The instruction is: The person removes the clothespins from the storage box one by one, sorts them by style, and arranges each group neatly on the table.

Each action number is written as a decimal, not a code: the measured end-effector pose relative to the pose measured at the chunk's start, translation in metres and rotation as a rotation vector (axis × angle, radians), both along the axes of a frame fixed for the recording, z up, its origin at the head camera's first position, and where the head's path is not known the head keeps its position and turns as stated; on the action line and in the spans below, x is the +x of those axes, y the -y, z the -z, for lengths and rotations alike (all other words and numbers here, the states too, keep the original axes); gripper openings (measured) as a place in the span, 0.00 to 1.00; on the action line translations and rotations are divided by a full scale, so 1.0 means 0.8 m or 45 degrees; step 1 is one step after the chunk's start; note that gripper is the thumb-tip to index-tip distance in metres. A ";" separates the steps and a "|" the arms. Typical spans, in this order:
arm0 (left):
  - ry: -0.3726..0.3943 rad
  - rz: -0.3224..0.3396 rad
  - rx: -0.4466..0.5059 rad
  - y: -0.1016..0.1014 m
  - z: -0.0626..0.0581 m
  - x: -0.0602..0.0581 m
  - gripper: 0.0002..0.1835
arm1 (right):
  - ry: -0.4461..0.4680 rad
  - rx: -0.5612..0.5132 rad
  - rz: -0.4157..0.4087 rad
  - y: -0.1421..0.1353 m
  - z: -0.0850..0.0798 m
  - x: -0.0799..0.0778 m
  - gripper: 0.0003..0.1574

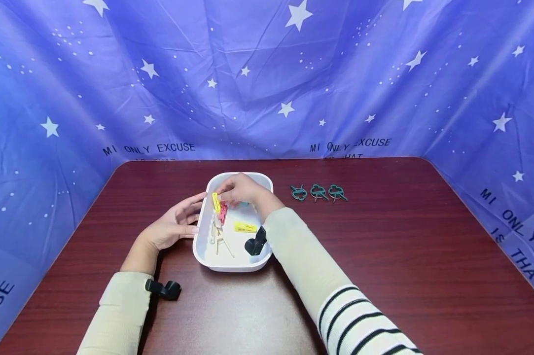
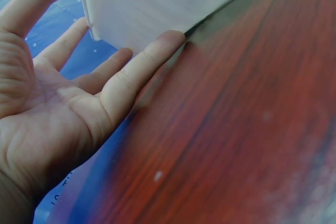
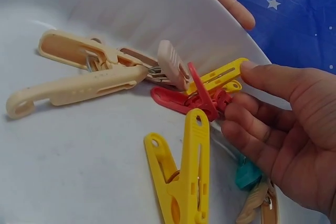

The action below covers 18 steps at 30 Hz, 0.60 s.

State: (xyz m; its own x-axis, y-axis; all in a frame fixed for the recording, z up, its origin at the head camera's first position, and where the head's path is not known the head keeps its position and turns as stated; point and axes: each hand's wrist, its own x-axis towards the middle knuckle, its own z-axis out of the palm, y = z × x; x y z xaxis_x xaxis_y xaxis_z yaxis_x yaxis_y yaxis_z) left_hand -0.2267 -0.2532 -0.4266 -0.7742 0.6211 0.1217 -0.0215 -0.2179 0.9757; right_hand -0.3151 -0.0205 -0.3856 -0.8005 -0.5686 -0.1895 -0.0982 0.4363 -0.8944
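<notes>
My right hand point(image 1: 242, 190) reaches into a white plastic tub point(image 1: 231, 268) and pinches a yellow clothespin point(image 3: 218, 78) between thumb and fingers near the tub wall. A red clothespin point(image 3: 176, 100) lies right by those fingertips, overlapping the yellow one. Cream clothespins point(image 3: 79, 85) and a pale pink one point(image 3: 170, 64) rest beside it. Another yellow clothespin point(image 3: 194, 177) lies apart on the tub floor. Outside the left wall, my left hand point(image 1: 171, 227) has its fingers spread, with fingertips touching the tub; the palm point(image 2: 52, 124) faces it.
Three dark green round clips point(image 1: 318, 193) lie in a row on the reddish-brown table point(image 1: 404, 236), right of the tub. Inside the tub, a teal piece point(image 3: 247, 174) and tan clothespins point(image 3: 254, 200) sit under my right hand. A blue starry cloth point(image 1: 258, 88) hangs behind the table.
</notes>
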 end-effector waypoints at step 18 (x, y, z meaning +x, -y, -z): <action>-0.022 0.008 0.006 0.002 0.004 -0.003 0.48 | -0.055 -0.031 0.021 -0.001 -0.004 0.002 0.09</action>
State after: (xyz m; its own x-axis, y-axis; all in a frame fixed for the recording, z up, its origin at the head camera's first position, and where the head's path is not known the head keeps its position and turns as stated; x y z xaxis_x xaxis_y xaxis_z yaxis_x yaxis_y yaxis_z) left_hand -0.2291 -0.2551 -0.4294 -0.7681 0.6253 0.1377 -0.0059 -0.2221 0.9750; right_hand -0.3137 -0.0200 -0.3820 -0.8169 -0.5594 -0.1405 -0.1303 0.4164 -0.8998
